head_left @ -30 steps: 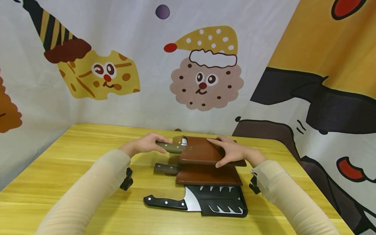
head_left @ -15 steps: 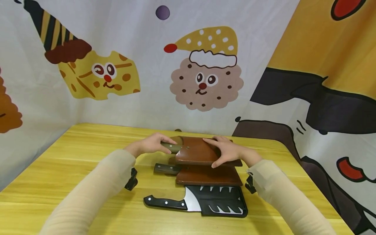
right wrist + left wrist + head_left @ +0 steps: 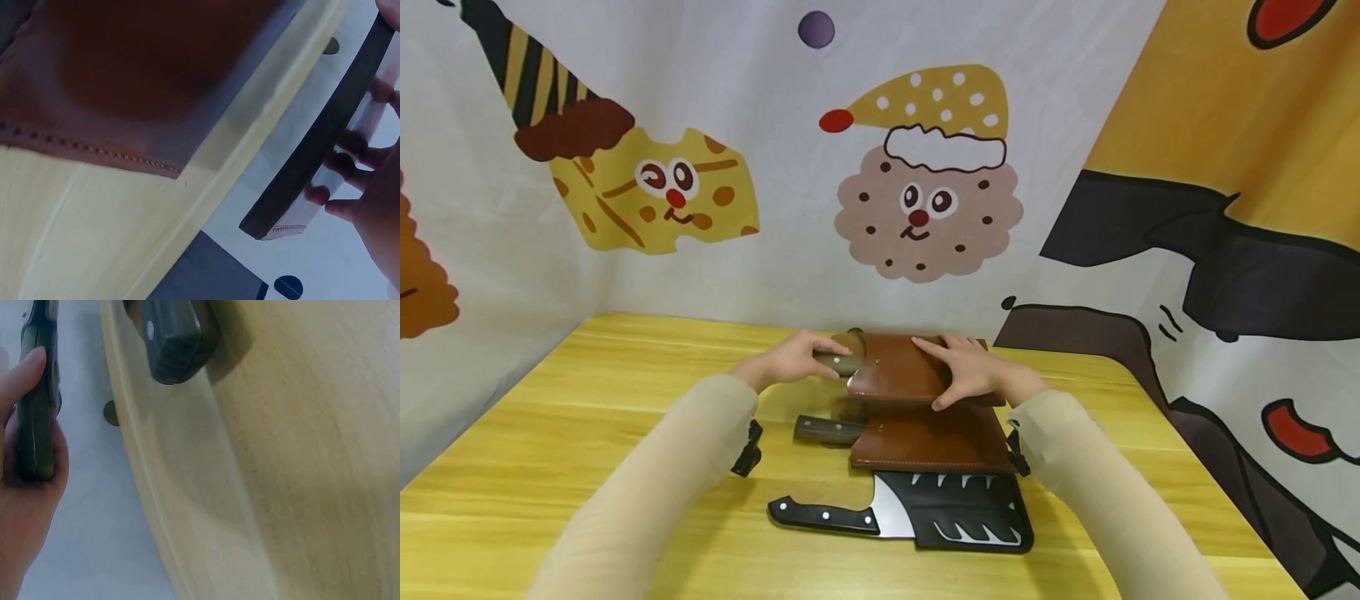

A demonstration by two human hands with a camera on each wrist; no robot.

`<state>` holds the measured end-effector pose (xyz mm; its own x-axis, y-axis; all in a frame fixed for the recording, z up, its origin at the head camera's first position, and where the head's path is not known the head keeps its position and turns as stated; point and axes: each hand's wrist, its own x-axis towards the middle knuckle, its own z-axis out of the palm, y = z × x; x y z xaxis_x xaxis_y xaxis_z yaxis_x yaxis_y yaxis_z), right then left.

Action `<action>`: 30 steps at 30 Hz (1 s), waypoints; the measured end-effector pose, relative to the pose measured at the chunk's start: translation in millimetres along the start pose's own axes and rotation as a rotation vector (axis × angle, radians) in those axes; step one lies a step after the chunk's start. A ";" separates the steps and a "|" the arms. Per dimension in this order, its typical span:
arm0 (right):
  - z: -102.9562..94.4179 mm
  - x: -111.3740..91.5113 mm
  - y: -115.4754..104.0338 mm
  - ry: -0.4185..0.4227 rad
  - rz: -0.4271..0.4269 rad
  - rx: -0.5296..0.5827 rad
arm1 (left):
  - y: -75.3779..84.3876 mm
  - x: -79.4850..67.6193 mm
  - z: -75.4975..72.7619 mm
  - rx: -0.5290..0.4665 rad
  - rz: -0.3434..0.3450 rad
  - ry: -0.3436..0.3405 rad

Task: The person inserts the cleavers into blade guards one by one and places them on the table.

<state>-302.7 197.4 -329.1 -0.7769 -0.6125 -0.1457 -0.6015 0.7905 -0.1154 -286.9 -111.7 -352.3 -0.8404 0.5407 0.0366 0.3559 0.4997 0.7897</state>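
My left hand [image 3: 793,358] grips the green riveted handle [image 3: 837,363] of a cleaver whose blade is inside a brown leather sheath [image 3: 891,368]. Spread across that sheath, my right hand [image 3: 973,368] holds it with the thumb at the near edge. In the right wrist view, fingertips press the glossy face of the raised sheath [image 3: 325,156]. Just nearer lies a second cleaver with a dark wood handle [image 3: 823,430], its blade hidden in another brown sheath [image 3: 932,440]. Nearest is a black-handled cleaver [image 3: 823,515], partly covered by a black blade guard [image 3: 966,510] with white slits.
All the cleavers are in a column on the yellow wood-grain table [image 3: 587,467], handles to the left. A white curtain [image 3: 782,275] with cartoon figures hangs close behind the table's far edge. The raised sheath is near that edge.
Both hands have carried the sheathed cleaver away from me and slightly left. The strip of silver blade seen earlier at the sheath's mouth no longer shows. The other two cleavers stay put.
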 end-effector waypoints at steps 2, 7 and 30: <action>2.4 4.7 -0.7 0.000 0.008 -0.005 | -3.2 1.8 1.2 0.031 0.012 0.023; 11.7 14.7 -1.0 -0.006 0.019 -0.008 | -11.9 4.3 4.5 0.102 0.037 0.062; 29.6 33.4 9.1 -0.080 0.118 0.114 | -31.6 25.3 11.7 0.123 -0.065 0.056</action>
<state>-328.6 184.1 -364.2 -0.8209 -0.5174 -0.2417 -0.4787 0.8542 -0.2029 -314.6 -105.9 -383.5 -0.8835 0.4677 0.0246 0.3444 0.6131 0.7110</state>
